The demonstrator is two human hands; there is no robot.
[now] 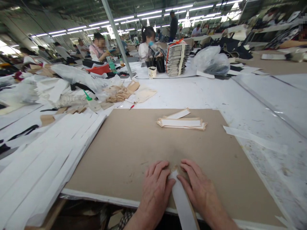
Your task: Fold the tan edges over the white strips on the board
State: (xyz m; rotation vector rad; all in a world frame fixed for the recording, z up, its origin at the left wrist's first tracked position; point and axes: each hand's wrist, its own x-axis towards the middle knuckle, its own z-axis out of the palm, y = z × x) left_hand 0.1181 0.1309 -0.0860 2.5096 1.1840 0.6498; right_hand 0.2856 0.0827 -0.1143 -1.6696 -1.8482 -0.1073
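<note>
A long strip [182,204] with a white face and a tan border runs from the board's near edge towards me, its far end lying on the brown board. My left hand [155,188] is at the left side of that end, fingers bent, thumb pressed on the strip's edge. From the other side my right hand [200,187] holds the same end with its thumb against the right edge and its fingers bent. Farther up the board is a small loose pile of similar strips [181,122], white with tan borders.
The brown board [120,143] covers the table's front. Long white strips [55,159] are stacked on the left, near a green-tipped bottle [92,101] and a red pen [132,106]. A tied stack [177,59] and plastic bag [212,60] stand at the back. Other people work beyond.
</note>
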